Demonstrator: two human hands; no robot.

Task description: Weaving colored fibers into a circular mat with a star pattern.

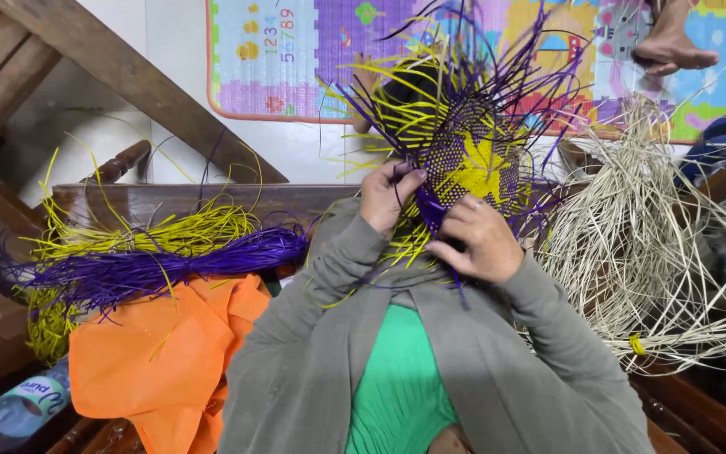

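A half-woven piece [472, 151] of purple and yellow strips is held up in front of me, with loose strands sticking out all round it. My left hand [386, 197] pinches purple strands at its lower left edge. My right hand [479, 242] grips the lower edge and a purple strand that hangs down from it. Both grey sleeves reach up from my green top [398, 378].
A bundle of purple strips [170, 265] and yellow strips [153, 231] lies at left on an orange cloth [161, 353]. Pale straw [640, 252] is heaped at right. A plastic bottle [23, 408] lies at bottom left. A bare foot [672, 44] rests on a colourful play mat [313, 59].
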